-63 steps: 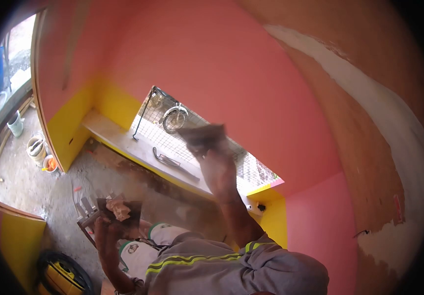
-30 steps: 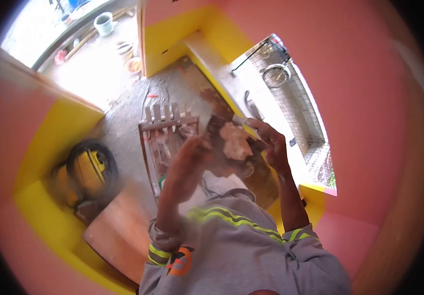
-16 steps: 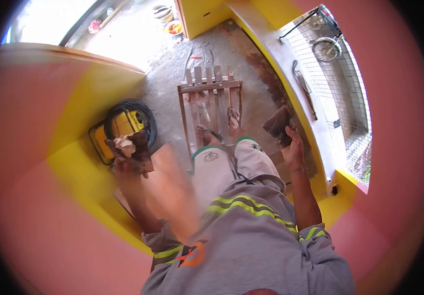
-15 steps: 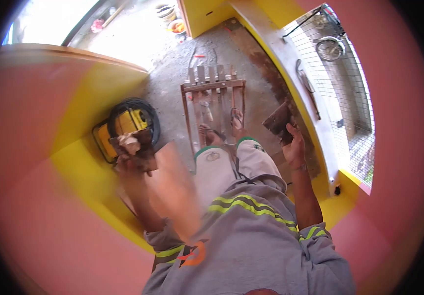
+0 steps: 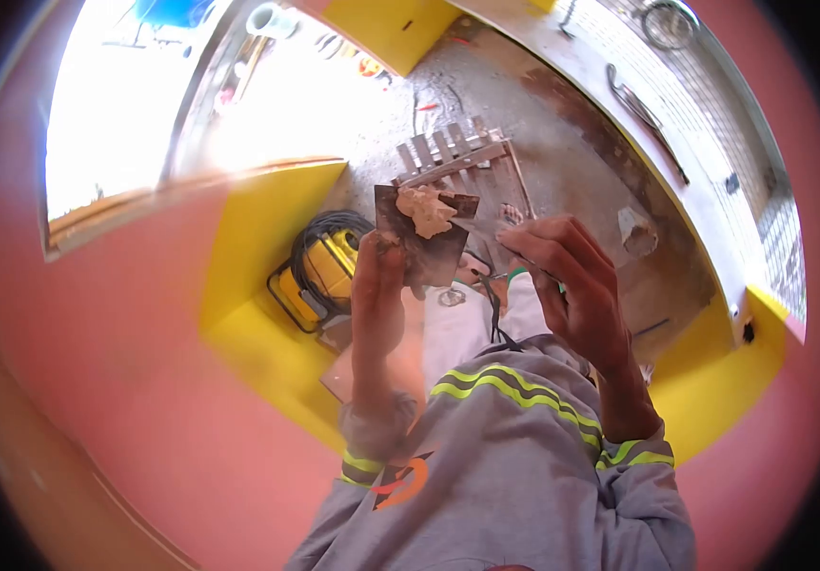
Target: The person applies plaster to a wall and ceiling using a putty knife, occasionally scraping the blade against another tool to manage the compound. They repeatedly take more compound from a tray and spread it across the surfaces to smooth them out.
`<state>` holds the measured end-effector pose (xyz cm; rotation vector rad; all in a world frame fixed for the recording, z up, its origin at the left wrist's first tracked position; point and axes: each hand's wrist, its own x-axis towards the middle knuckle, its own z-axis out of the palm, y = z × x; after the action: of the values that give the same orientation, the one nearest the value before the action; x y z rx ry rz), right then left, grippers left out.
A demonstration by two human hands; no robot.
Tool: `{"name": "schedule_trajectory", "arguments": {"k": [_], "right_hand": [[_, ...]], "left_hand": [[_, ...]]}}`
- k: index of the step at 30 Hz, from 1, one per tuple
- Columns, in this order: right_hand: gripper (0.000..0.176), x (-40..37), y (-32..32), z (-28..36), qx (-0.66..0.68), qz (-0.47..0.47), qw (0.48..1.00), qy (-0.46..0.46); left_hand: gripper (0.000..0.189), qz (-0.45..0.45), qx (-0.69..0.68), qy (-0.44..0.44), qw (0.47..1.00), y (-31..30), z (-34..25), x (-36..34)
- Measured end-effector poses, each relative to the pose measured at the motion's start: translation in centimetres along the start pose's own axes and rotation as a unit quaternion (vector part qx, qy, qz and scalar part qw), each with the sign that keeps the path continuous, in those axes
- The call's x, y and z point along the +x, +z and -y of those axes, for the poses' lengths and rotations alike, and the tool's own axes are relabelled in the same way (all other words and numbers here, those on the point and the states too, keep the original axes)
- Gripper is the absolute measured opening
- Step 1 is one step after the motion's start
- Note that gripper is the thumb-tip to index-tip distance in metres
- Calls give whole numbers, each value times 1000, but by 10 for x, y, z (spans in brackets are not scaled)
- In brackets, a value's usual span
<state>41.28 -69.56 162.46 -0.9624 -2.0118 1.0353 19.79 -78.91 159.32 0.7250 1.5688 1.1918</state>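
Small room with pink walls [image 5: 134, 400] and a yellow band along the bottom, bare gritty floor [image 5: 400, 105]. Far left there's a blown-out bright doorway [image 5: 134, 105]. Moving right, a yellow machine [image 5: 324, 276] with a black hose coiled round it sits against the yellow corner.

Then the hands. The left hand [image 5: 378, 285] is raised in front of the chest, clamped on the lower edge of a dark square board [image 5: 429, 252], thumb side up, board face turned toward the camera. A pale lump of filler [image 5: 426, 210] sits on the board's upper half. The right hand [image 5: 570, 276] is just beside it, fingers closed on a thin flat blade [image 5: 488, 228], looks like a scraper, can't tell for sure. The blade's long axis runs roughly sideways, right hand to board, with its tip touching the board's right edge, just below and right of the lump. So the lump is up and left of the right hand, and closer to the blade tip than to the left hand's fingers.

Behind the board a slatted wooden frame [image 5: 457, 160] lies on the floor. Far right, a long grey ledge [image 5: 691, 195] runs under a wire mesh [image 5: 733, 105] opening.
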Motion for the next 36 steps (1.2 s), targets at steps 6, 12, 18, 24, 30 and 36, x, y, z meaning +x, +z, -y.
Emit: {"name": "schedule_trajectory", "arguments": {"k": [6, 12, 18, 24, 30, 36], "right_hand": [[35, -7, -31, -23, -48, -18, 998, 34], [33, -10, -25, -8, -94, -6, 995, 37], [26, -10, 25, 12, -203, 41, 978, 29], [22, -12, 47, 19, -142, 21, 987, 73], [24, -20, 40, 25, -81, -163, 976, 123], [26, -38, 43, 21, -112, -125, 980, 105]], "left_hand": [[24, 109, 39, -37, 993, 37, 4, 28], [27, 153, 76, -59, 983, 36, -10, 40], [31, 156, 191, -81, 966, 21, -27, 43], [33, 128, 259, -79, 954, -22, 0, 71], [26, 203, 177, -138, 953, -30, -36, 65], [26, 283, 143, -115, 941, -19, -32, 57]]}}
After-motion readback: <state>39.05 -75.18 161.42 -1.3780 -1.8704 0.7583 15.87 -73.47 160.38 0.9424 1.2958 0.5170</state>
